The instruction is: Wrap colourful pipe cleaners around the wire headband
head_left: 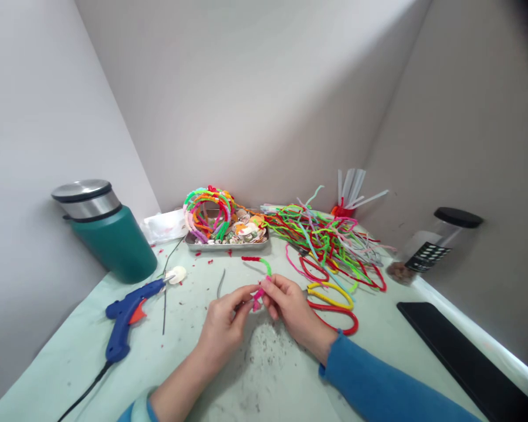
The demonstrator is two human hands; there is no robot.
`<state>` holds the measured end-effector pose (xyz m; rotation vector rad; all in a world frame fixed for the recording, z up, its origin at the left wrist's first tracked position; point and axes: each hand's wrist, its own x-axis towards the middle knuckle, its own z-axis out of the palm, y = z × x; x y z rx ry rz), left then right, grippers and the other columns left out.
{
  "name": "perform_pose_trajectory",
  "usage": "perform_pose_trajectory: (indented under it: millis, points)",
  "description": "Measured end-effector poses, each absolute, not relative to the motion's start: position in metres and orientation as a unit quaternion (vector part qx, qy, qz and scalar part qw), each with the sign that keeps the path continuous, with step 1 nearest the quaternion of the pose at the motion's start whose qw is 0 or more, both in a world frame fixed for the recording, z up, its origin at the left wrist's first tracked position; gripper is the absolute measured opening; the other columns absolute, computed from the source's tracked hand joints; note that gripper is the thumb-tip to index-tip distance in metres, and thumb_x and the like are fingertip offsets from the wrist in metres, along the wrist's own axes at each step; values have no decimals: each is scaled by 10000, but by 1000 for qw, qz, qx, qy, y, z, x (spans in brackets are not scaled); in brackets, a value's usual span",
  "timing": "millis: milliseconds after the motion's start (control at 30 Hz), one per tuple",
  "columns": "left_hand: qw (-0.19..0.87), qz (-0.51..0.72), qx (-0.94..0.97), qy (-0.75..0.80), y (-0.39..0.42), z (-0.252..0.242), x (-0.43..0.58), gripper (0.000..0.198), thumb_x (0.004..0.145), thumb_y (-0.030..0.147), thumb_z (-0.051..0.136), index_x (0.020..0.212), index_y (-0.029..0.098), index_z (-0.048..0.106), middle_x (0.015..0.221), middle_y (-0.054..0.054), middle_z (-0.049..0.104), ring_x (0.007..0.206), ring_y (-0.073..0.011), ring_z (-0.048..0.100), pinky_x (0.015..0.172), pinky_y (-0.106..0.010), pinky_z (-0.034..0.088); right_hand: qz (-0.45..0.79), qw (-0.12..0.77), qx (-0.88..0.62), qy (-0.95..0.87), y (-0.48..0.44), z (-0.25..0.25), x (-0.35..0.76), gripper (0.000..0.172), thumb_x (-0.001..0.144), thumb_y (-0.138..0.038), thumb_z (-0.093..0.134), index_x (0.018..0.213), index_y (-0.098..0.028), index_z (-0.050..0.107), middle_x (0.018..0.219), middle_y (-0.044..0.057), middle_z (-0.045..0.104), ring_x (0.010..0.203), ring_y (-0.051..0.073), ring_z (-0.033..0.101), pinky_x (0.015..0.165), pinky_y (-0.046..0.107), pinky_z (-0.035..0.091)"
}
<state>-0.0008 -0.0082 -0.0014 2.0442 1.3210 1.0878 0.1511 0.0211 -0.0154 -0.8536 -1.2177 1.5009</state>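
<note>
Both hands meet over the middle of a pale green table. My left hand and my right hand pinch a curved band wrapped in pipe cleaner. Its free end arcs up and left, red at the tip, then green, with pink between my fingers. A bare grey strip lies just left of the hands. Red and yellow scissor handles rest on the table right of my right hand.
A blue glue gun with a black cord lies at the left, near a teal flask. A metal tray at the back holds wrapped bands and small pieces. A heap of pipe cleaners, a clear jar and a black slab stand right.
</note>
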Motion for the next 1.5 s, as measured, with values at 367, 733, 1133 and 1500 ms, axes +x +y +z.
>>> perform_pose_trajectory:
  millis: [367, 733, 1133, 1500]
  points:
    - [114, 366, 799, 463, -8, -10, -5, 319, 794, 46, 408, 1053, 201, 512, 926, -30, 654, 826, -147, 610, 701, -244, 458, 621, 494, -350, -498, 23, -16, 151, 279, 809, -387, 536, 659, -155, 502, 547, -45, 515, 370, 34, 373, 379, 180, 250]
    - [33, 383, 807, 449, -6, -9, -7, 149, 827, 177, 504, 955, 193, 580, 760, -12, 645, 644, -121, 590, 569, -206, 424, 623, 488, -348, -503, 22, -17, 151, 286, 813, -406, 530, 672, -158, 507, 550, -45, 514, 372, 39, 369, 382, 183, 256]
    - [55, 395, 801, 445, -6, -9, -7, 157, 811, 215, 545, 952, 202, 613, 771, -14, 680, 593, -107, 586, 534, -191, 417, 624, 482, -347, -507, 20, -15, 150, 269, 818, -384, 532, 677, -157, 505, 558, -50, 513, 372, 31, 377, 381, 173, 253]
    - [161, 419, 763, 465, -10, 1, -2, 202, 841, 243, 485, 883, 183, 673, 710, -30, 673, 580, -109, 567, 546, -192, 416, 618, 486, -351, -509, 20, -15, 150, 289, 803, -421, 531, 679, -161, 506, 560, -48, 509, 370, 34, 363, 379, 174, 252]
